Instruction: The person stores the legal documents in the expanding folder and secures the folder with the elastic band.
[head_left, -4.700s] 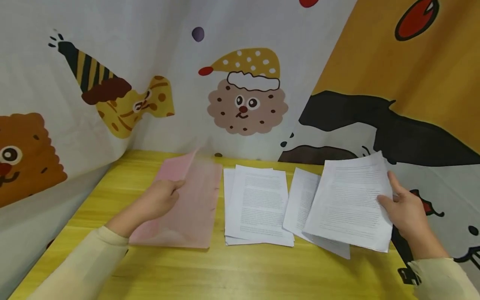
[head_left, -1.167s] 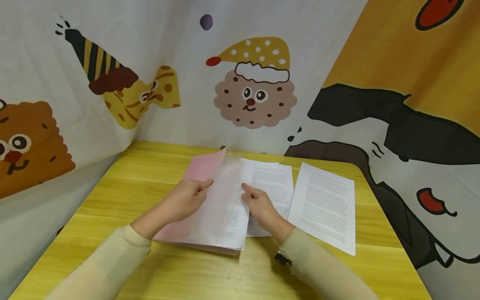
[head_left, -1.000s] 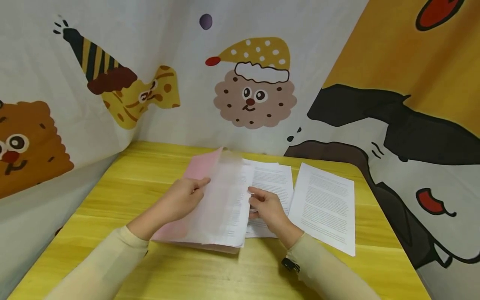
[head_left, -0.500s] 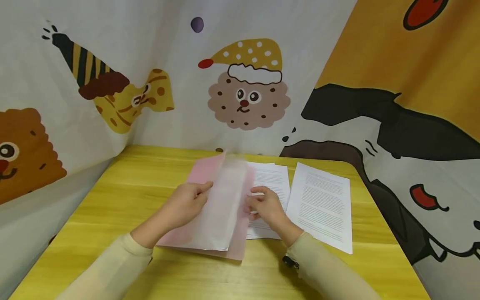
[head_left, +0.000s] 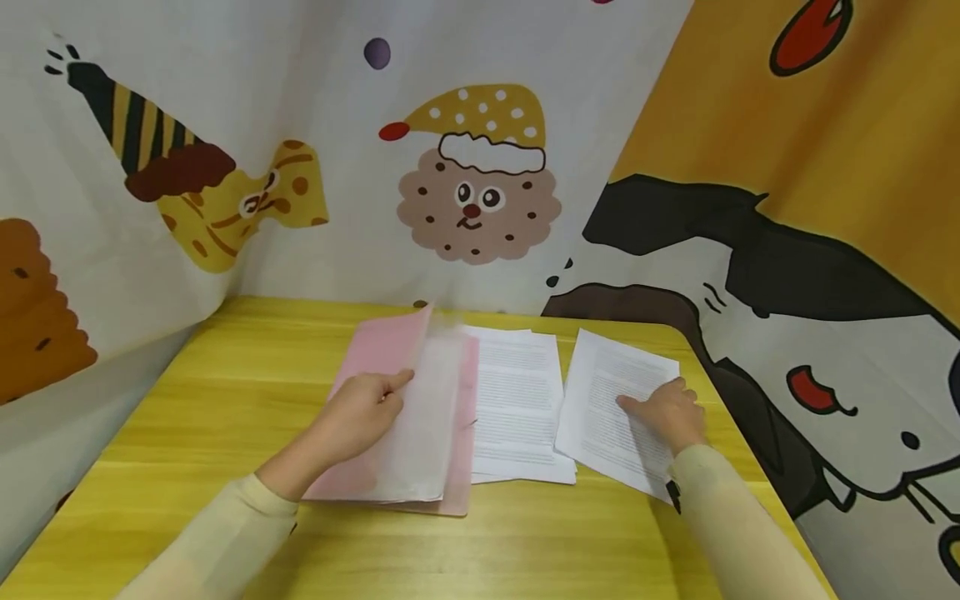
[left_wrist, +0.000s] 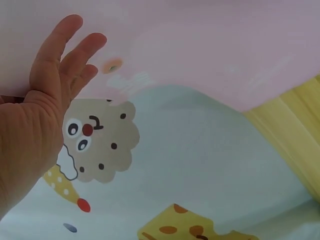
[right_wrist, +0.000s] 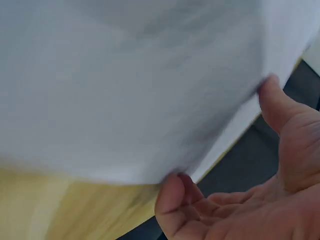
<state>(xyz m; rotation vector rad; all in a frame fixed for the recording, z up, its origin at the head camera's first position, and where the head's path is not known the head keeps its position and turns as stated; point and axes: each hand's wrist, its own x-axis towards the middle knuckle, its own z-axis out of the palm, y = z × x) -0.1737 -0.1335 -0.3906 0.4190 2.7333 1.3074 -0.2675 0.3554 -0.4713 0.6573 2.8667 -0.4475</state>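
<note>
My left hand [head_left: 358,418] grips the raised cover of a pink folder [head_left: 381,340] on the table's left side, with whitish, see-through leaves [head_left: 423,442] standing inside it. In the left wrist view, several of its fingers [left_wrist: 52,65] stretch along the pink cover. Over the right edge of the right-hand printed sheets [head_left: 600,392] lies my right hand [head_left: 671,414]. Its thumb and fingertips hold the edge of the top sheet [right_wrist: 115,100], which bows up from white paper under it in the right wrist view. More printed sheets [head_left: 517,400] lie between folder and right-hand sheets, partly covered by the folder.
Everything lies on a yellow wood-grain table [head_left: 555,542]. A cartoon-printed curtain [head_left: 345,267] hangs along the back and down both sides. The right-hand sheets lie close to the table's right edge.
The right hand first brought sheets to the folder and let them go there. It has since moved right, onto the remaining right-hand sheets. The left hand keeps the folder's cover raised.
</note>
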